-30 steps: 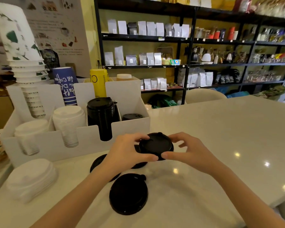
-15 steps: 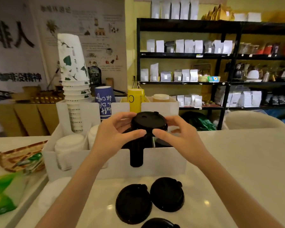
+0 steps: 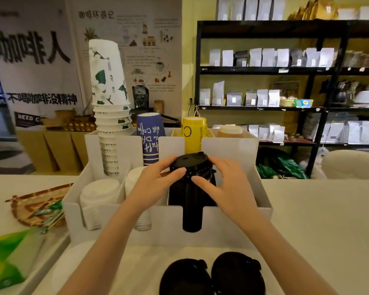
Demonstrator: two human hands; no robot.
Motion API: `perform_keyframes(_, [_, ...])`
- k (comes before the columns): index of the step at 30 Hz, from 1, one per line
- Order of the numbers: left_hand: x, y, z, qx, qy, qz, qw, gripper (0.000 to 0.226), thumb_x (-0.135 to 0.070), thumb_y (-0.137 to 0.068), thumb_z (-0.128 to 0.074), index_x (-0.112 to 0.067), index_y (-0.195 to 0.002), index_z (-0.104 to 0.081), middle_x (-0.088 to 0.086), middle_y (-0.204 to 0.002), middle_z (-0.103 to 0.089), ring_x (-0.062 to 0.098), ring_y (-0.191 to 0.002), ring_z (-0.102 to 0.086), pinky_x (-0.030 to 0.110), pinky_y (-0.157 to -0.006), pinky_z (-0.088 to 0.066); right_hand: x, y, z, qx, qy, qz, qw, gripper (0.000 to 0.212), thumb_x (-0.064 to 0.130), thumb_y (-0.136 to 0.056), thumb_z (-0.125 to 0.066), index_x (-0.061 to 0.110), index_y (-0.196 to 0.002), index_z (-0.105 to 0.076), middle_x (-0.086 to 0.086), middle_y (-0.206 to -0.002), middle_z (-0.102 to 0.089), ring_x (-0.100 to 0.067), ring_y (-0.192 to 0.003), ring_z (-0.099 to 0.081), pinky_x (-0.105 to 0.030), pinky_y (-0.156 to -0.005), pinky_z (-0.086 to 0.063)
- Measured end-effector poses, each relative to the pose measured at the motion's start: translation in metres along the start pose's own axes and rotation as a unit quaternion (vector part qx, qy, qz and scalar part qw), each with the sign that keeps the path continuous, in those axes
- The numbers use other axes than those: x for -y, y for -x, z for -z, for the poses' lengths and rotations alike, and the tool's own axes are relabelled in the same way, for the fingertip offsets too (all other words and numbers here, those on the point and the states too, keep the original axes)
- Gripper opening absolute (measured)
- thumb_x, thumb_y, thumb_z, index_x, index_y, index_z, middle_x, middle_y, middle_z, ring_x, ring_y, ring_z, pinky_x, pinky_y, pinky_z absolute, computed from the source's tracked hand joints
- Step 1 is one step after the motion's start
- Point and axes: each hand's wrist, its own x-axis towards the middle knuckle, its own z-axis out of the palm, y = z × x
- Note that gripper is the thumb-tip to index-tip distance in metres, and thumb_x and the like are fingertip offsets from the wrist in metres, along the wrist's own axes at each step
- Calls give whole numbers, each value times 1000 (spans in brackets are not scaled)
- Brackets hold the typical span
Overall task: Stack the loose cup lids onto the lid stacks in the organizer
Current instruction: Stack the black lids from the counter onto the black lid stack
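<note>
Round black plastic cup lid [image 3: 190,161], pinched at opposite rims by left hand [image 3: 158,179] and right hand [image 3: 222,184], grips closed on it, held atop black lid stack [image 3: 191,201].

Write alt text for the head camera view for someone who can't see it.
Both hands, left hand and right hand, set a black lid on the black lid stack in a white organizer. Two loose black lids lie on the counter in front.

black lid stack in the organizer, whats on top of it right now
A loose black lid sits on top of the black lid stack, held by the left hand and right hand. Their fingers cover the seam, so whether it is fully seated cannot be seen.
</note>
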Motion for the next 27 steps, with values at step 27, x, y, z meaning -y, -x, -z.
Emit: perform_keyframes(27, [9,-4,-14,-11,-96,19,995,48,-21,-82,-56,-18,-128,-44,-5,-121,-42,8,-111,-39,21,-91,-33,3,15,-2,-77,107,41,990,25,33,-75,-60,15,-89,-70,-3,-85,-74,-20,-84,-66,-33,-76,-48])
